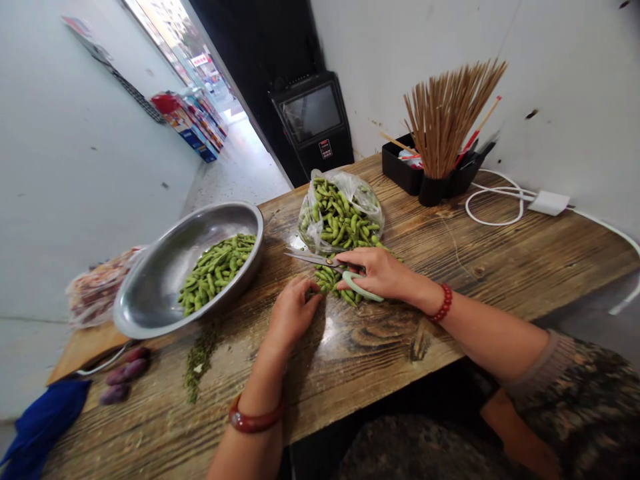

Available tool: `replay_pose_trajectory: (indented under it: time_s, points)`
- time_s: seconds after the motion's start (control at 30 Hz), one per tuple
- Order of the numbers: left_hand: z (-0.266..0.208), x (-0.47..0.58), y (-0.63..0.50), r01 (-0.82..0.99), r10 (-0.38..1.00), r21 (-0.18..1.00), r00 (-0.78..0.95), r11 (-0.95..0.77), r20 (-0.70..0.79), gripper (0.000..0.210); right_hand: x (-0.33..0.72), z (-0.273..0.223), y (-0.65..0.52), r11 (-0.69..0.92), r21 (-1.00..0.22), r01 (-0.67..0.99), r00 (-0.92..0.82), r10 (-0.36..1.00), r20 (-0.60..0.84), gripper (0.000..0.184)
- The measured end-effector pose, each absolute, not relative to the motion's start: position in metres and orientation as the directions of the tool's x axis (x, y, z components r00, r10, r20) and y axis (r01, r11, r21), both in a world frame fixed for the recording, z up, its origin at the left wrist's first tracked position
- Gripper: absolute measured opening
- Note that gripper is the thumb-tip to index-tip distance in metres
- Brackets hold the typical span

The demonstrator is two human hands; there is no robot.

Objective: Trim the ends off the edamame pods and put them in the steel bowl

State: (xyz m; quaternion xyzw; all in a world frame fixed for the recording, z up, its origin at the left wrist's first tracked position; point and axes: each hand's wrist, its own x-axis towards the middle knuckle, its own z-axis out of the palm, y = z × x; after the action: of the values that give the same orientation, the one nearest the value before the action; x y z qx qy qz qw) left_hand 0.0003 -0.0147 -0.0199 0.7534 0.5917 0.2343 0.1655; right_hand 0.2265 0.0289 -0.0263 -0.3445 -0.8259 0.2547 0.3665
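My right hand (377,272) is closed around scissors (361,287) with pale green handles. Their blades point left and look slightly parted, above the near side of a small heap of green edamame pods (345,295) on the table. My left hand (295,308) is beside that heap, thumb and fingers drawn together at its left edge on what looks like a pod; the fingertips are partly hidden. Just behind my hands, a clear plastic bag (373,200) lies open, full of more pods. To the left, a wide steel basin (160,283) holds a pile of pods on its right side.
Green trimmings (197,367) lie before the basin, with several purple-red fruits (125,375) and a blue cloth (47,423) farther left. A black organizer (400,167) holding bamboo skewers (445,120) stands at the back right, near a white cable (493,221). The wooden table (530,267) meets a wall.
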Motion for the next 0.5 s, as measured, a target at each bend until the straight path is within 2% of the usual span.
replay_pose_trajectory:
  time_s: [0.1, 0.23, 0.33, 0.5]
  points:
    - [-0.015, -0.001, -0.015, 0.692, 0.976, 0.693, 0.083, -0.202, 0.201, 0.007, 0.226, -0.029, 0.03, 0.636, -0.678, 0.368, -0.484, 0.754, 0.445, 0.045]
    - [-0.008, 0.003, -0.02, 0.41, 0.999, 0.912, -0.036, -0.001, 0.017, 0.017, 0.226, -0.031, 0.031, 0.654, -0.667, 0.358, -0.483, 0.741, 0.467, 0.043]
    - [-0.003, 0.008, -0.024, 0.211, 0.995, 0.973, -0.032, 0.097, -0.093, 0.022, 0.226, -0.03, 0.031, 0.662, -0.655, 0.365, -0.485, 0.736, 0.473, 0.044]
    - [0.0, 0.013, -0.026, 0.004, 0.987, 0.987, -0.006, 0.16, -0.16, 0.032, 0.226, -0.03, 0.03, 0.659, -0.655, 0.371, -0.485, 0.739, 0.468, 0.046]
